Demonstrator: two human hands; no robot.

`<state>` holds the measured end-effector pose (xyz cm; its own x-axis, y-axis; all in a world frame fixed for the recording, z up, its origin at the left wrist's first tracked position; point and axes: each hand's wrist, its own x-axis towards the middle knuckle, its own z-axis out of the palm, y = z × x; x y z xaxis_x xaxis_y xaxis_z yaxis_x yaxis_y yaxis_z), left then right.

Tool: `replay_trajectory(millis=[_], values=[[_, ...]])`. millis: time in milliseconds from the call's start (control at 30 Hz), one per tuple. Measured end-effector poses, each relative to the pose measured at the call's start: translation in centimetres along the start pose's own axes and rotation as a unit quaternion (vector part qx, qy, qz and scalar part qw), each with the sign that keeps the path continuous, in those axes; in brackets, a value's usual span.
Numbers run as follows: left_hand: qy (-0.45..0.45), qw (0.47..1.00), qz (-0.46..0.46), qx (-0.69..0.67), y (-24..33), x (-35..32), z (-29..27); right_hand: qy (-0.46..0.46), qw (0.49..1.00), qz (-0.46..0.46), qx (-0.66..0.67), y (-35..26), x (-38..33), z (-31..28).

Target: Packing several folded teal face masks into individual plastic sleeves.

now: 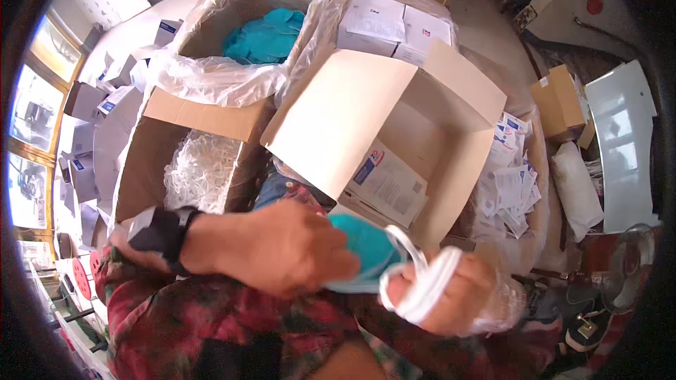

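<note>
Nearest the camera, both hands meet low in the view, above a lap covered by a red plaid sleeve (162, 324). The left hand (282, 246) comes in from 9 o'clock, a dark wristband at its wrist, and its fingers are folded around a teal bundle (366, 246), apparently folded cloth or gloves, steadying it so it cannot unroll. The right hand (451, 295), at about 5 o'clock, is closed over a white cord (422, 281) looped around the teal bundle's end; the loop passes between the 2 hands, so 1 hand braces while the other appears to draw the cord tight. A clear plastic film seems to cover the right hand's outer side; I cannot tell whether it is a glove or a bag.

Just beyond the hands, at centre, an open cardboard box (451, 162) is tipped toward the person, its flap raised, with flat printed packets (387, 186) lying inside within easy reach. At 9 o'clock another carton (141, 169) holds a heap of white cords (201, 169), close beside the left arm. At 3 o'clock a clear bag holds more small packets (510, 183).

Farther off, at 12 o'clock, a plastic-lined carton (211, 70) contains a teal pile (264, 39) of the same colour as the bundle, and beside it a second lined carton holds white boxes (394, 24).
</note>
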<state>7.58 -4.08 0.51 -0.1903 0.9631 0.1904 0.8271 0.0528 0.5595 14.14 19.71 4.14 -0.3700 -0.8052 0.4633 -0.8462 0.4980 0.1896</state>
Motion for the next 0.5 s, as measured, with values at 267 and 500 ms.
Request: replay_trajectory(millis=[267, 500], values=[[0.04, 0.993, 0.109, -0.02, 1.6, -0.4, -0.3, -0.299, 0.851, 0.123, 0.414, 1.5, -1.3, -3.9], [-0.008, 0.991, 0.115, -0.072, -0.3, 0.0, 0.2, -0.265, 0.842, 0.189, 0.431, 1.4, -2.5, -2.5]])
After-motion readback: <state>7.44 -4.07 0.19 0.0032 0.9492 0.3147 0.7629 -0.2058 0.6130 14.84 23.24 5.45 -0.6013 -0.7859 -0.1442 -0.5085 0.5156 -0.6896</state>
